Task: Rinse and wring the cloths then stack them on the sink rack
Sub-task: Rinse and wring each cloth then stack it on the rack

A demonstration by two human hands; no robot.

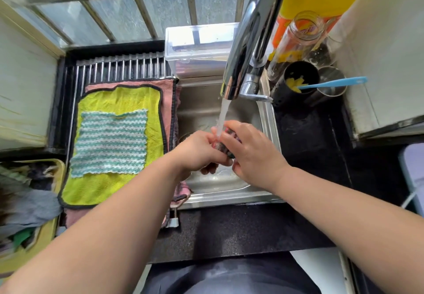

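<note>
A yellow tub (60, 172) of cloths sits at the left edge. On the sink rack (124, 68), a striped cloth (110, 142) lies on a yellow cloth (119, 98) over a pink cloth (168, 91), whose edge overhangs the sink (267, 119). Under the tap (247, 41), the left hand (199, 153) and right hand (252, 149) grip a bunched dark cloth (224, 148) mid-basin, clear of the walls.
</note>
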